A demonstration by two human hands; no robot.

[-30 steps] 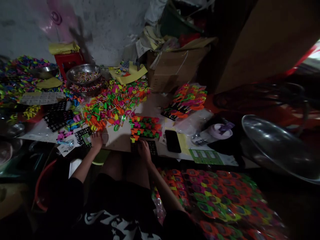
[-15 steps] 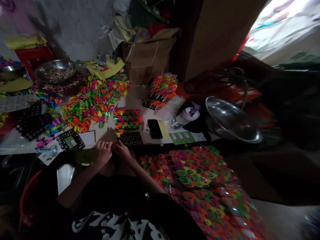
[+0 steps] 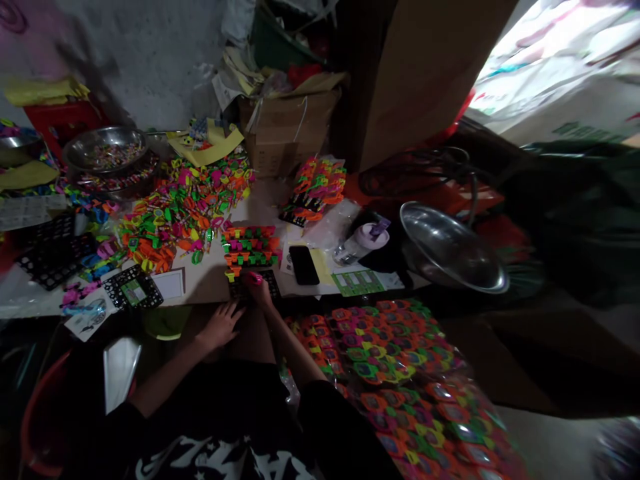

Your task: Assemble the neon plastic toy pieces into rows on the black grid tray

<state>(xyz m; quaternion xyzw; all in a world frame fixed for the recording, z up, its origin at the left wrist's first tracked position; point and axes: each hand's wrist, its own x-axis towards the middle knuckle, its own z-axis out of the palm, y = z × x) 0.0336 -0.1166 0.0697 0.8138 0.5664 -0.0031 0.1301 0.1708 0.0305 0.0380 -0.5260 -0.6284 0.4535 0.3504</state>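
My right hand (image 3: 259,293) is closed on a bright pink toy watch (image 3: 254,279), its finer shape blurred and partly covered by the fingers. It is over a black tray with holes (image 3: 273,285) at the table's front edge. Lower and to the left, my left hand (image 3: 220,327) lies above my lap with fingers spread and nothing in it. Just behind the tray stand rows of orange, green and pink toy watches (image 3: 250,247). A big loose heap of similar colourful pieces (image 3: 170,210) spreads over the table to the left.
A black phone (image 3: 303,265), a lidded cup (image 3: 367,241) and green printed cards (image 3: 357,283) lie to the right. Beyond them tilts a metal bowl (image 3: 450,247). Bagged toy watches (image 3: 395,340) fill the near right. A cardboard box (image 3: 287,133) stands at the back.
My hands were together at the table edge around a small red or pink piece. They have parted: the right moved forward over the tray with it, the left drew back and opened.
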